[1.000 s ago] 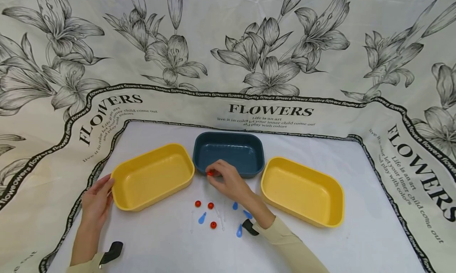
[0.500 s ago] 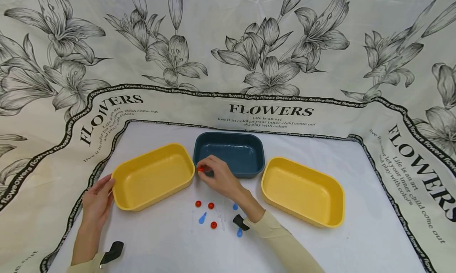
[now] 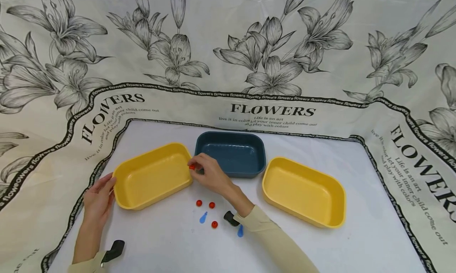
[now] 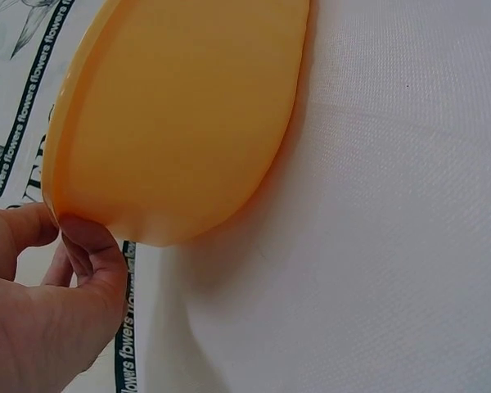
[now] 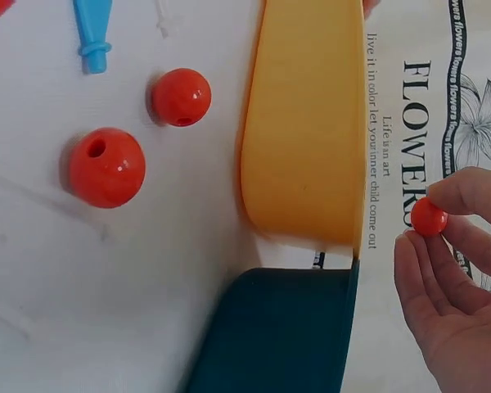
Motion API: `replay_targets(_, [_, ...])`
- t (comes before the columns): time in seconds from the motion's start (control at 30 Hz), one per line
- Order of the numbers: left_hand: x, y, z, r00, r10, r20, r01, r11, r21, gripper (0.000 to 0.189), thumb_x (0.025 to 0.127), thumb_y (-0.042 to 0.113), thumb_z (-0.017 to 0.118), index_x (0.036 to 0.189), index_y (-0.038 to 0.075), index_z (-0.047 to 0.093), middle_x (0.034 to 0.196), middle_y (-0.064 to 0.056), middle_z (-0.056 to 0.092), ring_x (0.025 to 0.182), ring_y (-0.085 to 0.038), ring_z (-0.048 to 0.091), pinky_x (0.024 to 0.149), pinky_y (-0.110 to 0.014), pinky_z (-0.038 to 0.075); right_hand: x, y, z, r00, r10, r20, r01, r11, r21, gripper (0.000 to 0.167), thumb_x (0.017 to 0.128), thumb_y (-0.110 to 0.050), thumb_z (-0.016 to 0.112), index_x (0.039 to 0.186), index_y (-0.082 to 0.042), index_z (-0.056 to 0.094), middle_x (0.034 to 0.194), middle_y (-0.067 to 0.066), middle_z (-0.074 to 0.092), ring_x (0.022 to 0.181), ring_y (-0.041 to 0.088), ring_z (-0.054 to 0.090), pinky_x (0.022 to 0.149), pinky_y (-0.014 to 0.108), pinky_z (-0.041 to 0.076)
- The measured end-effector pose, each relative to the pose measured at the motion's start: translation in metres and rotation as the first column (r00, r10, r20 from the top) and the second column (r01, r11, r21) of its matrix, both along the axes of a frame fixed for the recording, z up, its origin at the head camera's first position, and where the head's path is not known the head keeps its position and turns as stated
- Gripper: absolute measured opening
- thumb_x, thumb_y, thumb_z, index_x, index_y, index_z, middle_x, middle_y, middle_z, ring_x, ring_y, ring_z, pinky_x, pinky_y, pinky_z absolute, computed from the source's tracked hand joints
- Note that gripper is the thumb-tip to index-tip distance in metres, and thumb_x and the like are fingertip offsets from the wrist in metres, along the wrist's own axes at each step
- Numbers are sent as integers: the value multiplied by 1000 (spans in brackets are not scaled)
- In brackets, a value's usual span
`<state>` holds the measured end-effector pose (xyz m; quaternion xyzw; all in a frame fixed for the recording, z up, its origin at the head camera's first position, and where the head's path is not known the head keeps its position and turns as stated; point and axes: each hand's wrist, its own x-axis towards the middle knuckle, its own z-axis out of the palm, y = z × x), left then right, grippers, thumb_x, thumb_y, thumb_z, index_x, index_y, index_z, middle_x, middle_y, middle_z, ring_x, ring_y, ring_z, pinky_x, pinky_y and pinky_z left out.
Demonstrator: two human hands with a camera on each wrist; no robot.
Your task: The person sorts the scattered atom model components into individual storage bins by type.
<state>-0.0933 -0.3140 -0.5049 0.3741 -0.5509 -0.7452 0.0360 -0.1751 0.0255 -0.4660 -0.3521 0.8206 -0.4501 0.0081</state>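
Note:
My right hand (image 3: 213, 176) pinches a red bead (image 5: 428, 216) between thumb and fingertips. In the head view it is at the right end of the left yellow bin (image 3: 153, 178), beside the dark blue bin (image 3: 238, 174). My left hand (image 3: 97, 201) grips that yellow bin's left end, and the left wrist view shows thumb and fingers at its rim (image 4: 57, 164). On the white cloth lie more red beads, such as a bead (image 3: 214, 224) with a hole through it. Among them lies a small blue teardrop-shaped piece (image 3: 203, 217); another blue piece (image 3: 240, 230) is partly covered by the right wrist's camera.
A second yellow bin (image 3: 304, 192) stands at the right. The dark blue bin sits between the two yellow ones, farther back. A thin clear piece (image 5: 164, 18) lies near the beads. Flower-printed fabric (image 3: 270, 79) rises behind and at both sides.
My right hand has carried the red bead leftward from the front of the dark blue bin to the left yellow bin's right end. My left hand keeps its grip on the bin.

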Motion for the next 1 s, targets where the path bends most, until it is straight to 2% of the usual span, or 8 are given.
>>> replay_targets(0.1, [-1, 0, 0, 1000, 4, 3, -4, 1000, -4, 46, 93, 33, 77, 136, 23, 63, 111, 15, 64, 91, -1, 62, 74, -11, 54, -2, -5, -1, 1000, 5, 6, -5, 1000, 23, 20, 94, -1, 69, 114, 3, 68, 106, 13, 63, 93, 28, 61, 83, 39, 57])
replay_targets(0.37, [-3, 1, 1, 1000, 7, -8, -7, 1000, 0, 46, 94, 31, 76, 137, 22, 63, 108, 15, 65, 92, -1, 61, 73, -11, 54, -8, -18, -5, 999, 30, 32, -32, 997, 72, 19, 95, -2, 69, 113, 2, 69, 107, 11, 63, 94, 20, 60, 84, 22, 53])
replay_targets(0.63, [-1, 0, 1, 999, 27, -26, -27, 1000, 2, 40, 93, 30, 78, 130, 23, 67, 102, 17, 68, 88, -2, 62, 70, -12, 54, -12, -33, -8, 995, 85, 50, -92, 986, 138, 16, 97, -3, 67, 112, 2, 68, 108, 11, 65, 98, 22, 62, 88, 23, 54])
replay_targets(0.8, [-2, -1, -1, 999, 19, -36, -19, 1000, -4, 45, 93, 30, 78, 135, 21, 64, 106, 16, 67, 89, -2, 63, 71, -12, 54, -15, -40, -11, 994, 112, 15, -113, 972, 204, 16, 97, -4, 67, 112, 1, 68, 107, 11, 65, 97, 21, 61, 88, 22, 52])
replay_targets(1.0, [-2, -1, -1, 1000, 6, -24, -6, 1000, -3, 52, 93, 31, 76, 142, 20, 60, 113, 14, 64, 94, -1, 62, 74, -11, 54, -19, -50, -12, 989, 146, 29, -148, 944, 296, 16, 98, -7, 67, 112, -1, 68, 106, 9, 63, 96, 18, 57, 85, 16, 48])
